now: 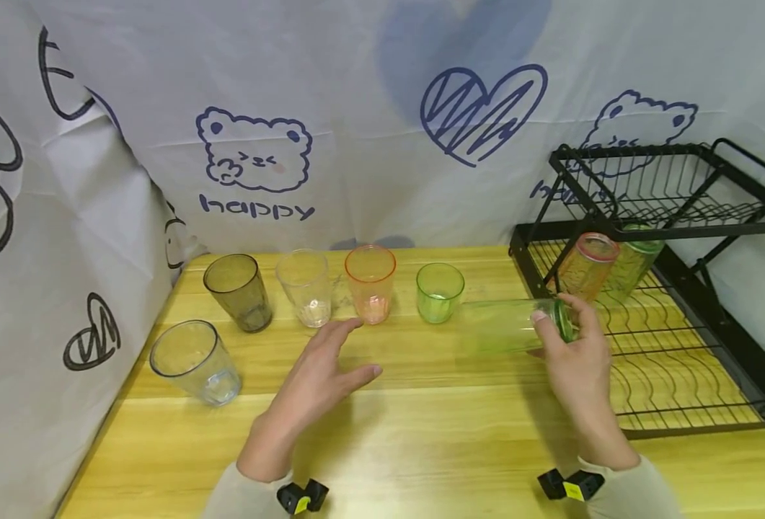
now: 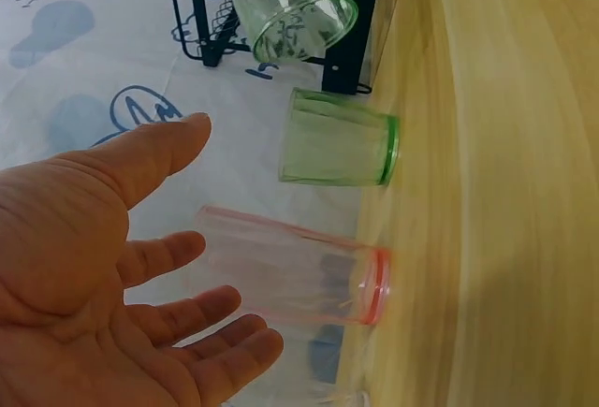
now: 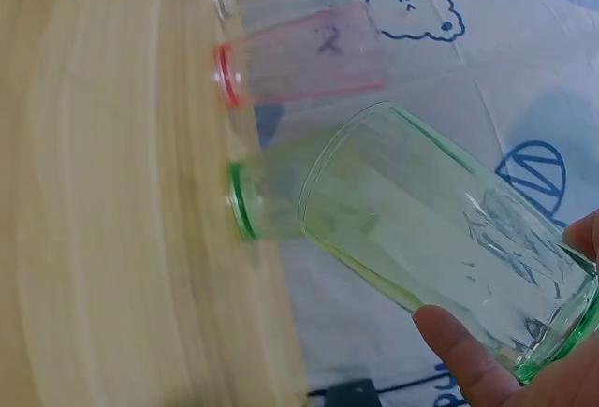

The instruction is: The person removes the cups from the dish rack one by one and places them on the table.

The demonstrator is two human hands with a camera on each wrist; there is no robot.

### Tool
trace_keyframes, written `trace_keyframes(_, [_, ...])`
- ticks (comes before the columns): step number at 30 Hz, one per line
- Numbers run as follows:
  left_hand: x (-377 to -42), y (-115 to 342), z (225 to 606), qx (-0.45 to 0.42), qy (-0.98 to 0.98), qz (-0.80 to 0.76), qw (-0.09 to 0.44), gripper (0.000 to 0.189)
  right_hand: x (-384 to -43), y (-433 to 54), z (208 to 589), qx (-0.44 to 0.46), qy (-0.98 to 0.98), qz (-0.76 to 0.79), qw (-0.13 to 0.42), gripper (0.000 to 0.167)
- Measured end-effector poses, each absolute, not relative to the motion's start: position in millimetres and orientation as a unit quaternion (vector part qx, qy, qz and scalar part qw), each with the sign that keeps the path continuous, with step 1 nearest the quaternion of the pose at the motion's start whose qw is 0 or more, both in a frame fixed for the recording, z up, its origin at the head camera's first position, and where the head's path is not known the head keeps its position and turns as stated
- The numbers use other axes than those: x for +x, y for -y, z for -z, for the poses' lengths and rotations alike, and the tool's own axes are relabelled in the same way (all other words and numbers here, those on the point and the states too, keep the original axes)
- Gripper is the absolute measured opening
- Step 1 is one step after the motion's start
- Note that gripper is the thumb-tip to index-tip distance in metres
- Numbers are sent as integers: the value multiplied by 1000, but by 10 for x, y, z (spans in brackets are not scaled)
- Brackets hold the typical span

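My right hand [image 1: 577, 357] grips a tall green glass [image 1: 502, 326] around its thick base. That glass lies sideways in the air, its mouth facing left, beside the dish rack. In the right wrist view, the thumb and a finger hold the glass [image 3: 440, 229] at its base end. My left hand [image 1: 307, 389] is over the table with its fingers spread, holding nothing. Nearest to it stands a clear glass with a red-orange rim [image 1: 370, 285]. A short green glass [image 1: 440, 292] stands upright between the two hands.
At the right is a two-tier black dish rack [image 1: 687, 353]. On its lower tier, an orange glass [image 1: 586, 267] and a green glass [image 1: 638, 259] stand upside down. Further left on the table are a clear glass [image 1: 306, 288], a brown glass [image 1: 236, 292] and a bluish glass [image 1: 197, 364].
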State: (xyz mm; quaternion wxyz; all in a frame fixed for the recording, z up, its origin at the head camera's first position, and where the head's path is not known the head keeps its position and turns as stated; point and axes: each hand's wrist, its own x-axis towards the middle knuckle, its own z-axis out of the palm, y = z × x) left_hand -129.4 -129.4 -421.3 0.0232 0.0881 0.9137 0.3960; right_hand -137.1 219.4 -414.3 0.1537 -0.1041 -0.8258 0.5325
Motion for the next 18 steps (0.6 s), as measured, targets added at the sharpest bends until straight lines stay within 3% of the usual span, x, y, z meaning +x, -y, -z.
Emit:
trace_keyframes(12, [-1358, 1175, 4326, 95, -889, -444, 49, 88, -1338, -1844, 4235, -69, 819, -563, 87, 61])
trace_keyframes(18, [-1367, 1117, 4330, 109, -881, -458, 57, 90, -1345, -1691, 4267, -53, 783, -616, 67, 53])
